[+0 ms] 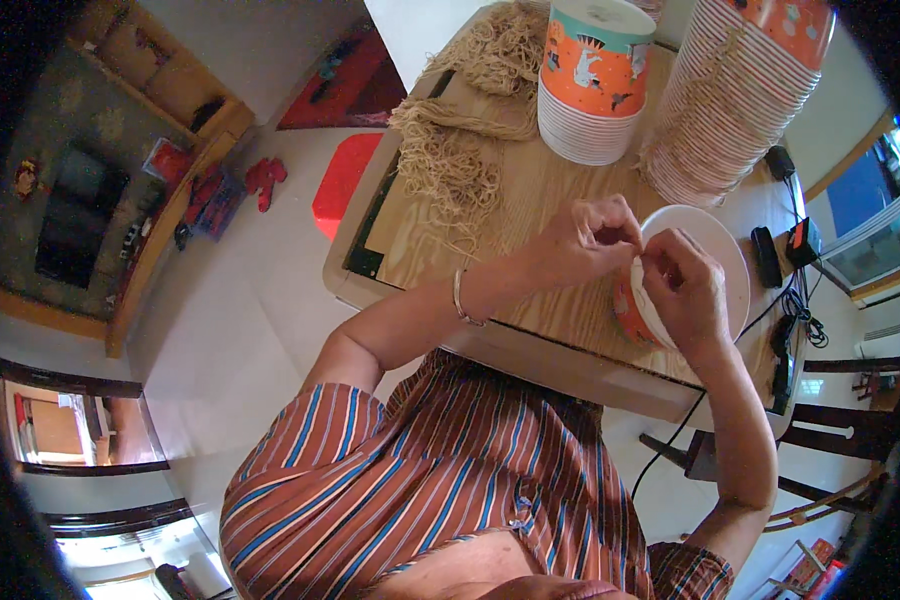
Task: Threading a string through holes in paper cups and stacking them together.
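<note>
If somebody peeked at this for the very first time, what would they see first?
Probably the two hands, left hand and right hand, pinching at the rim of a white paper bowl with an orange outside, at the right of the wooden table. Behind them rise two tall stacks of orange bowls, the right stack of bowls leaning. Heaps of tan string sprawl over the table's left side.

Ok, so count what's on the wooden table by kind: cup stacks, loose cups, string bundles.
Tall stacks of orange-printed paper cups: 2
Single orange-and-white paper cup held in both hands: 1
Heaps of tan string loops: 2
Total: 5
</note>
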Demonstrator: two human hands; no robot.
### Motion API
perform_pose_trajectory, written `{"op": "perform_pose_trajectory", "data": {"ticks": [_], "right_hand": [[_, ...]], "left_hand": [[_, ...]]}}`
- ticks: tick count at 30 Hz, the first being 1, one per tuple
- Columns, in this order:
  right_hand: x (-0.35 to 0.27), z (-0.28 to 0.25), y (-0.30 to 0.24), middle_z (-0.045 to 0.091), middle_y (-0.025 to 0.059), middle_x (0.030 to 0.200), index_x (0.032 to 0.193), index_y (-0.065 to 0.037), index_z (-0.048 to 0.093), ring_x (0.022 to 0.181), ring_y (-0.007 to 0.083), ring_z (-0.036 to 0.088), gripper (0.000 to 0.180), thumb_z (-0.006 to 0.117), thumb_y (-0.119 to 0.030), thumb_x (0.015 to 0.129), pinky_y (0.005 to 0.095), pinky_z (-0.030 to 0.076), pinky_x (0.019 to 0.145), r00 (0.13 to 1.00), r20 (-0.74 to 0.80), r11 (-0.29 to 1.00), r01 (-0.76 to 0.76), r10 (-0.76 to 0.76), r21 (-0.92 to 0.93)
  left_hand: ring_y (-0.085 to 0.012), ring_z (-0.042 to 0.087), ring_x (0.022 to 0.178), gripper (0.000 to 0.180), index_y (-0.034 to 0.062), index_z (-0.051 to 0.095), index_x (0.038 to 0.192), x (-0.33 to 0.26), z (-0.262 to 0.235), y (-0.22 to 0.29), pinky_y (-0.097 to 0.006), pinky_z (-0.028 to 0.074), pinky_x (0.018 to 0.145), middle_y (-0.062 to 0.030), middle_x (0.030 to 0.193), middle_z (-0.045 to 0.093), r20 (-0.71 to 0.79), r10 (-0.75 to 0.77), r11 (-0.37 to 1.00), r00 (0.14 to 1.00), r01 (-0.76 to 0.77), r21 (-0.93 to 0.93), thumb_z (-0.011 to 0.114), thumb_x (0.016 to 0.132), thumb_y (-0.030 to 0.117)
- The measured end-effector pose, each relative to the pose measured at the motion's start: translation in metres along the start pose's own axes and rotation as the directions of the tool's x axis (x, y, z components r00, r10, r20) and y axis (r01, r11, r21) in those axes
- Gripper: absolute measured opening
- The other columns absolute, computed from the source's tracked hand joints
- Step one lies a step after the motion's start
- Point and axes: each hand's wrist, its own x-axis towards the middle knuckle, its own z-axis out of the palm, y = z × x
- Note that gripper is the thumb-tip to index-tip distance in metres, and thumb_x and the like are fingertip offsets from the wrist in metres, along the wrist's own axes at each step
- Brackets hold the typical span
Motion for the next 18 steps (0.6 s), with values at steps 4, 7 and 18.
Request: {"op": "perform_pose_trajectory", "data": {"ticks": [4,7,18], "right_hand": [[-0.001,0.002,-0.001,0.059,0.0119,0.083,0.089,0.0,0.058,0.071,0.0237,0.063,0.012,0.063,0.0,0.077,0.0333,0.051,0.064,0.988,-0.036,0.986,0.144,-0.147,-0.082],[0.001,-0.001,0.001,0.059,0.0118,0.083,0.088,0.0,0.059,0.071,0.0235,0.062,0.013,0.063,0.001,0.076,0.0325,0.051,0.065,0.992,-0.027,0.991,0.118,-0.12,-0.062],[0.005,0.0,0.01,0.06,0.0093,0.079,0.089,0.0,0.061,0.071,0.0126,0.059,0.01,0.062,0.0,0.079,0.0279,0.049,0.065,0.999,0.05,0.988,-0.001,-0.007,0.157]], "left_hand": [[-0.0201,0.061,0.073,0.014,0.0008,0.065,0.086,-0.006,0.005,0.012,-0.03,0.049,0.062,-0.0107,0.085,0.059,0.027,0.326,0.86,0.945,-0.308,0.407,0.067,0.073,0.002],[-0.0197,0.06,0.074,0.016,0.0037,0.064,0.09,-0.007,0.004,0.012,-0.03,0.05,0.063,-0.0092,0.086,0.058,-0.013,0.387,0.835,0.922,-0.344,0.43,0.068,0.074,0.004],[-0.015,0.054,0.08,0.007,0.0039,0.061,0.085,-0.002,-0.001,0.008,-0.025,0.045,0.072,-0.0043,0.088,0.054,-0.009,0.195,0.974,0.981,-0.192,0.116,0.064,0.079,0.002]]}}
